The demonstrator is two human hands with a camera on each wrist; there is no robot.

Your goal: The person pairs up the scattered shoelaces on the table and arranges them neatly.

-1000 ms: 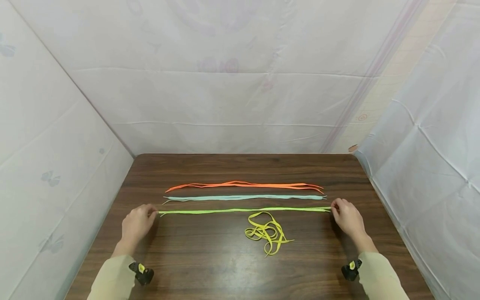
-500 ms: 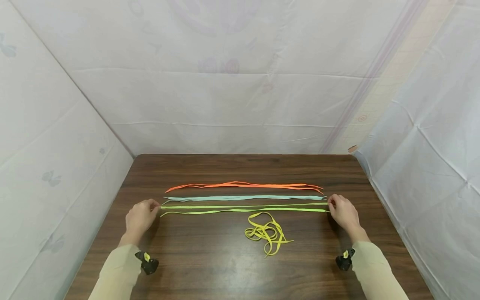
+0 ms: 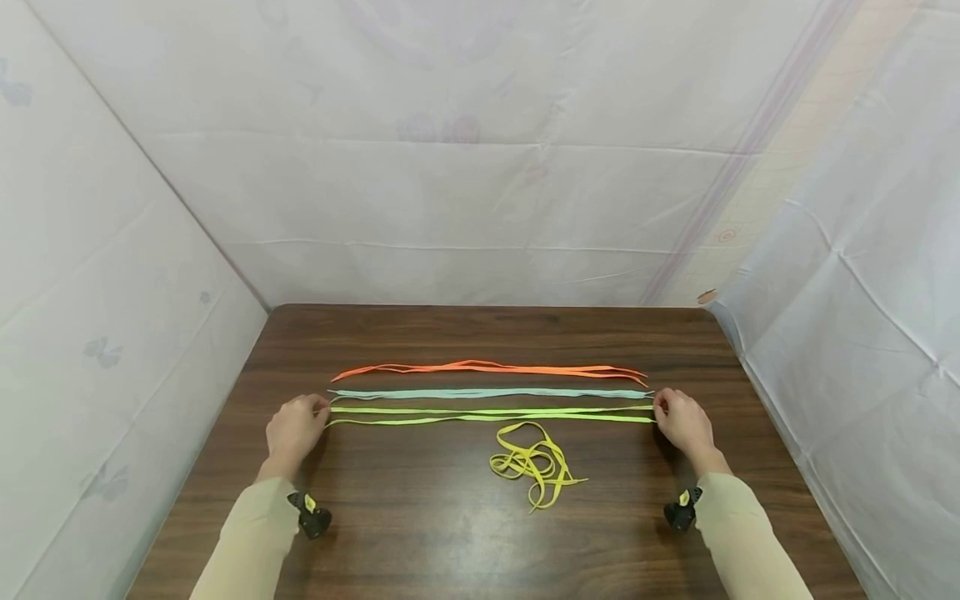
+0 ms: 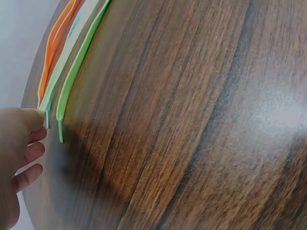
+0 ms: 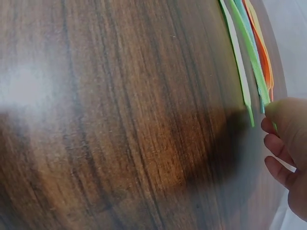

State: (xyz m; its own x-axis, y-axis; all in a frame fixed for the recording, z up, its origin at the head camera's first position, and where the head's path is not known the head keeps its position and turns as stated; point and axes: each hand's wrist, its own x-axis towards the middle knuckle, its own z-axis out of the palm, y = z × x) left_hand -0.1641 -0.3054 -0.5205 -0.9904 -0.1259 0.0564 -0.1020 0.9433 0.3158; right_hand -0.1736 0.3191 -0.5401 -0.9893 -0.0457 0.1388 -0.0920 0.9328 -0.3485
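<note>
Two lime-green shoelaces run side by side across the table, close together near the middle. My left hand pinches the left end of the farther green shoelace between thumb and forefinger. At the other end, my right hand pinches the same farther lace. The nearer green shoelace has its tipped ends lying loose beside both hands. Just beyond lies a pale blue pair of shoelaces, and behind that an orange pair. A yellow shoelace lies in a loose tangle nearer the person.
Everything lies on a dark wood-grain table with rounded far corners. White printed sheets hang behind it and along both sides. A small black camera is strapped to the left wrist, another camera to the right.
The two green laces, bunched together a second ago, now lie apart at their ends; the farther one has moved toward the pale blue pair. My left hand has shifted right and slightly away.
</note>
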